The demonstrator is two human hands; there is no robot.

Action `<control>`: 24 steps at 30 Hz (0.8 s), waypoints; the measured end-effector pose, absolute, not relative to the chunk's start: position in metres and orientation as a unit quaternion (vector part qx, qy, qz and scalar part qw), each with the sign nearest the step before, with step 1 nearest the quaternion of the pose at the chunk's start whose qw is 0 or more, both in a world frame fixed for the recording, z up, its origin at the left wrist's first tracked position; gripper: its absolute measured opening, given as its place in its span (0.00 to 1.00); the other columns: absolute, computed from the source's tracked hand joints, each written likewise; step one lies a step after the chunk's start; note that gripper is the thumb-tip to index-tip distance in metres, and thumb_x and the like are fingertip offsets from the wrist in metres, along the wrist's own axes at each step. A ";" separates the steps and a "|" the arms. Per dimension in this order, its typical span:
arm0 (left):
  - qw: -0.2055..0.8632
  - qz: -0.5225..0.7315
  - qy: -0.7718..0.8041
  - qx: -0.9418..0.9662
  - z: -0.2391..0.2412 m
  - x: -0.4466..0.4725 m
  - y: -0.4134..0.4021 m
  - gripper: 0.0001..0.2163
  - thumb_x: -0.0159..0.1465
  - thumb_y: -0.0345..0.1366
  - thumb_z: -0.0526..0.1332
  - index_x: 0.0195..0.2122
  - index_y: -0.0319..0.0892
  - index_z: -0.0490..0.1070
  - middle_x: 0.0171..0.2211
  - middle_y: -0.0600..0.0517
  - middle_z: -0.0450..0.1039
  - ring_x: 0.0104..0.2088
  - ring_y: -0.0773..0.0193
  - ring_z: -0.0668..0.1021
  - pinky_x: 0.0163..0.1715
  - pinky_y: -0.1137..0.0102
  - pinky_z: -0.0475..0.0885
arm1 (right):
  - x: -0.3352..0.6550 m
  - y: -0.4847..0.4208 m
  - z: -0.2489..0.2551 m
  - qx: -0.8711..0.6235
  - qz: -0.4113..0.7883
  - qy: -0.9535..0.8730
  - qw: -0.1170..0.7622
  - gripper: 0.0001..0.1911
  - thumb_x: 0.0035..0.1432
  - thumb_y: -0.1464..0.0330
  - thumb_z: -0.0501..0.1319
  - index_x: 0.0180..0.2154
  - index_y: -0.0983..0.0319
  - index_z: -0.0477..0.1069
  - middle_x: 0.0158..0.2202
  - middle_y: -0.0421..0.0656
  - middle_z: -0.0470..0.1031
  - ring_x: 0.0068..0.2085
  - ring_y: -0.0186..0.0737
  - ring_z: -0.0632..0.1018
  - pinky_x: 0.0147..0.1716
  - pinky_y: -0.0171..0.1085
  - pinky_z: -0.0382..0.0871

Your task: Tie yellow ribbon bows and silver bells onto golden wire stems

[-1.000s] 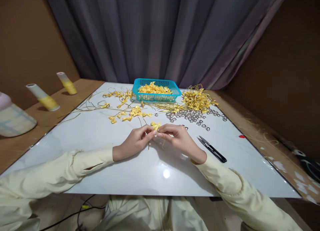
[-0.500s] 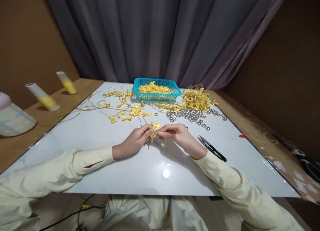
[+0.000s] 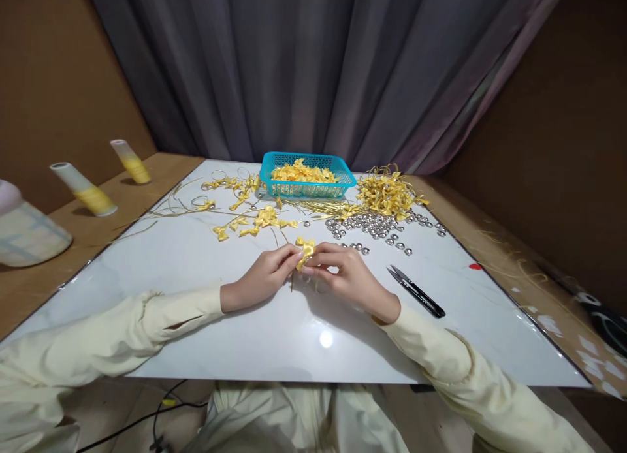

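Observation:
Between my two hands, above the middle of the white tabletop (image 3: 274,342), is a yellow ribbon bow (image 3: 306,245). My left hand (image 3: 267,273) pinches its left side between thumb and fingers. From the other side, my right hand (image 3: 350,277) closes its thumb and fingertips on the bow's lower right part, where a small shiny piece partly shows. A thin gold cord hangs below the fingers. Beyond the hands lie loose yellow bows (image 3: 267,216) and several gold cords (image 3: 318,209).
A turquoise basket (image 3: 307,190) of yellow bows stands at the back. Right of it are a heap of corded bows (image 3: 386,192) and scattered silver bells or beads (image 3: 377,226). Black thread snips (image 3: 416,293) lie near my right wrist. Yellow thread cones (image 3: 93,198) stand on the left.
My right hand has shifted slightly left and turned, its fingers now closer over the bow. More silver pieces show behind it. My left hand has stayed in place.

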State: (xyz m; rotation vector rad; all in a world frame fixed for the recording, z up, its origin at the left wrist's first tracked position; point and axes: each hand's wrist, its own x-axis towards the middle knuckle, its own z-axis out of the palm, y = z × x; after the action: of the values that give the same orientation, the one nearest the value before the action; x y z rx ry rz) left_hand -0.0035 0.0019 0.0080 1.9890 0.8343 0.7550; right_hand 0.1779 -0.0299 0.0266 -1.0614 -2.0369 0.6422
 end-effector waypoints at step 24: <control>0.555 0.350 0.344 0.672 0.003 -0.003 0.008 0.14 0.62 0.45 0.56 0.27 0.39 0.65 0.19 0.58 0.59 0.19 0.71 0.63 0.21 0.74 0.59 | 0.183 -0.031 0.015 -0.315 -0.118 -0.893 0.301 0.14 0.61 0.77 0.50 0.39 0.64 0.73 0.44 0.54 0.73 0.45 0.44 0.73 0.38 0.43 0.72</control>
State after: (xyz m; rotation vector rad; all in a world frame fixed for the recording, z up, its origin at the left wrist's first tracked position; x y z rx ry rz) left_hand -0.0027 0.0077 0.0033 1.5871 0.8126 0.8261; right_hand 0.1826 -0.0314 0.0152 -0.8351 -2.3686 -0.3131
